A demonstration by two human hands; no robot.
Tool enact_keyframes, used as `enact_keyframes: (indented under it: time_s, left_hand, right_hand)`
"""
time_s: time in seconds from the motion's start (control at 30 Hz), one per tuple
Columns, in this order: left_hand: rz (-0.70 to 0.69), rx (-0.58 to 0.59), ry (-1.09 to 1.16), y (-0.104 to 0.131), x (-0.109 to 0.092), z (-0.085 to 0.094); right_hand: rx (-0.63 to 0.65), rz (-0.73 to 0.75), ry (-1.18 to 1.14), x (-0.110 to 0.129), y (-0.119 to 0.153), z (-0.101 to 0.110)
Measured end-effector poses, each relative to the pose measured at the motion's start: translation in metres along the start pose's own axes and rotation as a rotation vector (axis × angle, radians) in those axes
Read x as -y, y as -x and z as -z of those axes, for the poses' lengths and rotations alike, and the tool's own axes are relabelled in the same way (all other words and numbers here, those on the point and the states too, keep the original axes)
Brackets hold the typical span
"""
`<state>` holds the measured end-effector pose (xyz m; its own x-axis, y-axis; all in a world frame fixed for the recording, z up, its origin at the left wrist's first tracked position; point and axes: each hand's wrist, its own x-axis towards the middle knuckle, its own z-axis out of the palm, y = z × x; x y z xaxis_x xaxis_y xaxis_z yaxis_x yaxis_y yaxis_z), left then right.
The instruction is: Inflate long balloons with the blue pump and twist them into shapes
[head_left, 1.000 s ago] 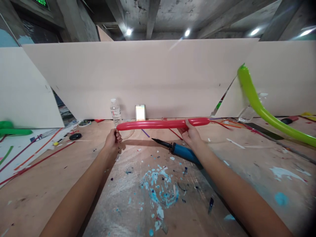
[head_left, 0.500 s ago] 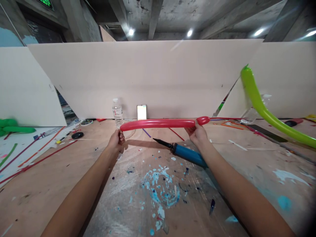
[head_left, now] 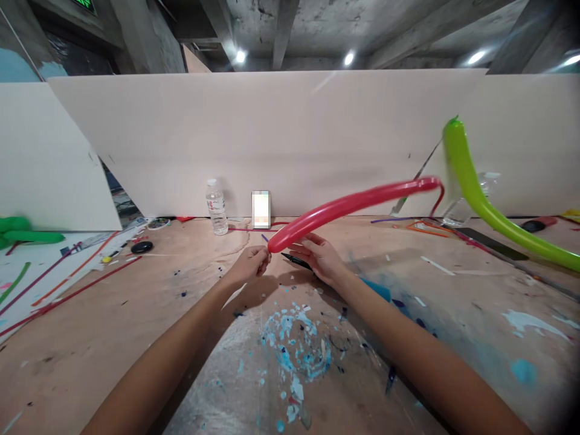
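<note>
A long red modelling balloon (head_left: 357, 204) rises from my left hand toward the upper right, its thin uninflated tail drooping at the far end. My left hand (head_left: 252, 263) pinches the balloon's near end. Just right of that, my right hand (head_left: 318, 256) has its fingers stretched out and apart beside the balloon's lower part; whether they touch it is unclear. Below my right hand and forearm lies a blue balloon pump (head_left: 377, 289) with a black nozzle, mostly covered by the arm.
At the back stand a water bottle (head_left: 216, 208) and a phone (head_left: 261, 209) against a white board (head_left: 272, 133). A lime-green balloon (head_left: 480, 196) curves at the right, a green balloon (head_left: 34, 235) lies at the left. Flat balloons and paint flakes (head_left: 294, 341) lie scattered about.
My right hand has let go near the balloon's far end and come left toward my left hand. My left hand has shifted right, and the balloon's far end has swung up.
</note>
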<state>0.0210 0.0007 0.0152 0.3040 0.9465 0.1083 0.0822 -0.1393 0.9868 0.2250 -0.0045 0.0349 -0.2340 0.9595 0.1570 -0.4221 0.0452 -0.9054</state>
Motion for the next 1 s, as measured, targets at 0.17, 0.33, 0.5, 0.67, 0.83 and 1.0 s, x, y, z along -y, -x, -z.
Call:
enact_keyframes:
  time_s: [0.17,0.33,0.5,0.67,0.83,1.0]
  left_hand:
    - [-0.045,0.076,-0.228,0.009,-0.01,-0.011]
    - [-0.032,0.151,-0.205,0.014,-0.015,-0.022]
    - [-0.057,0.222,-0.212,0.017,-0.014,-0.027]
    - [-0.06,0.011,-0.27,0.009,-0.012,-0.012]
    - [-0.117,0.018,-0.4,0.01,-0.023,-0.001]
    - [-0.176,0.254,-0.484,0.022,-0.043,-0.008]
  right_hand:
    - [0.071,0.034,0.02,-0.008,0.003,-0.007]
    - [-0.107,0.086,0.013,-0.019,-0.001,-0.004]
    - [-0.153,0.066,0.03,-0.019,-0.002,-0.001]
    - [0.083,-0.089,0.459,0.005,0.01,-0.006]
    - [0.231,0.427,1.204,0.023,0.033,-0.033]
    - [0.405,0.691,1.525,0.024,0.036,-0.042]
